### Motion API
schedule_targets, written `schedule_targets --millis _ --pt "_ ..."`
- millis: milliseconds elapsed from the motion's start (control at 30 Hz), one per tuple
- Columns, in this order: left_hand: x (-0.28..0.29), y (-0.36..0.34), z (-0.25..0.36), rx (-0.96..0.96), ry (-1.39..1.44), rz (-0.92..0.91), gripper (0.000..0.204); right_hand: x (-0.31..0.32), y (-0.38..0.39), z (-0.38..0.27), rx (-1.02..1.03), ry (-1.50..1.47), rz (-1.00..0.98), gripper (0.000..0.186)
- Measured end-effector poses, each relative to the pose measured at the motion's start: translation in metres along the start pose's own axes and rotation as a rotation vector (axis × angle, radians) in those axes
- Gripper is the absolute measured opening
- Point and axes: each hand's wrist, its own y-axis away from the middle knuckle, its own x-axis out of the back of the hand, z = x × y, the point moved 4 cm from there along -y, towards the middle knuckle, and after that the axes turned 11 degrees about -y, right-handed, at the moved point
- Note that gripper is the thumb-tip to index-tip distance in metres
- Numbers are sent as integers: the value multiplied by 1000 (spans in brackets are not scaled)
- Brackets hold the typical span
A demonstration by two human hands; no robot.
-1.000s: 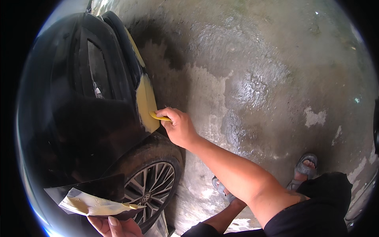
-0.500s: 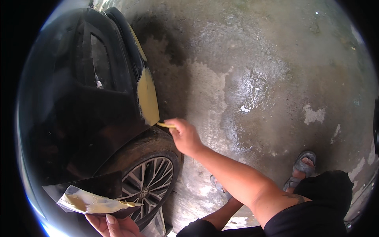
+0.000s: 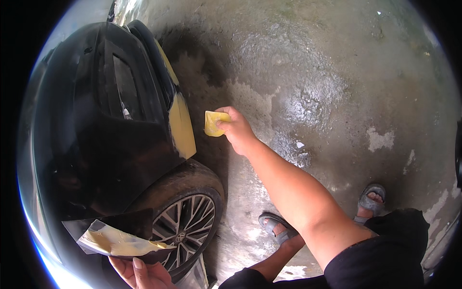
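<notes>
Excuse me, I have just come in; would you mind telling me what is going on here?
A person is beside a black car. The right hand holds a flat yellow spreader, apart from the car. The left hand holds a dark sheet with yellowish paste on it, near the wheel. A yellowish patch covers part of the car's side.

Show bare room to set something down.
Widest: damp-looking floor, right of the right hand, beyond the sandals. A narrow gap shows between the yellow scraper and the yellow car panel. Crowded: lower left, where the smeared sheet in the left hand hides part of the wheel.
</notes>
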Motion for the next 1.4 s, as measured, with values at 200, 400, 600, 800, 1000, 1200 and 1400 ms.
schedule_targets --millis 200,400,600,800,1000,1200,1400 --pt "-6 -5 7 10 -26 1 54 3 -20 -6 -47 -76 -15 29" --pt "-6 -10 13 30 -56 -25 54 -23 -51 -30 22 73 10 30" --pt "4 -6 20 28 -140 75 54 -55 -79 -57 167 203 -83 21" --pt "-5 1 24 75 -160 121 55 -42 -61 -34 123 359 -234 20" --pt "-48 -13 27 140 4 96 56 26 -34 -49 55 177 -74 29" --pt "-89 -41 45 208 87 224 51 -34 22 -174 270 431 -111 25" --pt "-107 -55 85 187 160 191 49 -166 162 -290 989 807 -694 31"
